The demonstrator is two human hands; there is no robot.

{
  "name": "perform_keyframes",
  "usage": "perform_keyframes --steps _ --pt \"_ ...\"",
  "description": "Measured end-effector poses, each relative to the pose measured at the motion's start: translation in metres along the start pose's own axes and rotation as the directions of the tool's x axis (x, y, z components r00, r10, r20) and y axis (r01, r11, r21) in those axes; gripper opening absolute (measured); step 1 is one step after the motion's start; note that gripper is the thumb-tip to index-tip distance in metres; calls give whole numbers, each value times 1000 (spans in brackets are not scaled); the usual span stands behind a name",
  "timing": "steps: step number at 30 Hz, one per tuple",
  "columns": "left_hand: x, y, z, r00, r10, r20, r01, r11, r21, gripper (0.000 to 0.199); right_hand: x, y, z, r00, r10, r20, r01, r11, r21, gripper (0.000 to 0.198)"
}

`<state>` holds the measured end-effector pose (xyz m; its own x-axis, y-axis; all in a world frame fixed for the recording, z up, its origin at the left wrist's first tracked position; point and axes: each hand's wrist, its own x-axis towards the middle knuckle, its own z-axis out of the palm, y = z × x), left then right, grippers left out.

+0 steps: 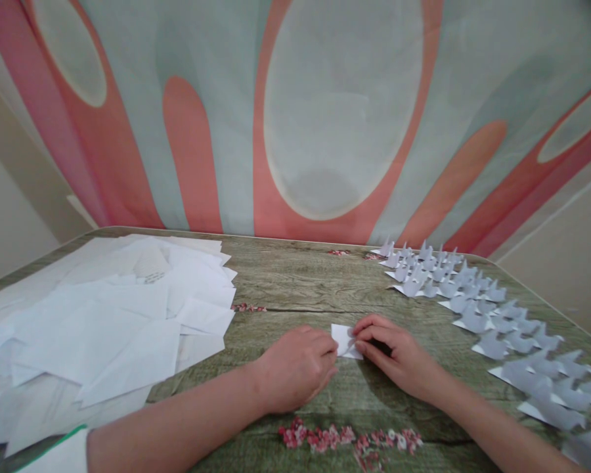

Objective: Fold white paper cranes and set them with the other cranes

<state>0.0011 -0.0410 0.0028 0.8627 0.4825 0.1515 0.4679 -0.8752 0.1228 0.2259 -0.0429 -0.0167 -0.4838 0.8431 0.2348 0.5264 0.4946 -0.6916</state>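
Observation:
Between my two hands is a small folded piece of white paper (343, 339), held just above or on the wooden table. My left hand (298, 368) has its fingers curled closed at the paper's left edge, and the fingertips are partly hidden. On the other side my right hand (394, 351) pinches the paper's right edge between thumb and fingers. Several folded white paper birds (465, 282) stand in rows on the right. Over on the left lies a spread-out heap of white paper sheets (113, 315).
The wood-patterned table (285, 276) carries printed pink flowers (325, 437) near its front. Behind it rises a wall covering (231, 131) with coral and grey-blue shapes. The bird rows run along the table's right side, beside my right forearm.

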Motion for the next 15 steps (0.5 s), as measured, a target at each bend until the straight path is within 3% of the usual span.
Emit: perform_keyframes --steps 8,15 --pt "0 10 0 1000 -21 -10 21 998 51 22 4 -4 3 999 34 -35 -33 999 36 14" --pt "0 15 4 999 -11 36 6 991 131 43 3 -3 4 997 65 -42 -63 997 37 13"
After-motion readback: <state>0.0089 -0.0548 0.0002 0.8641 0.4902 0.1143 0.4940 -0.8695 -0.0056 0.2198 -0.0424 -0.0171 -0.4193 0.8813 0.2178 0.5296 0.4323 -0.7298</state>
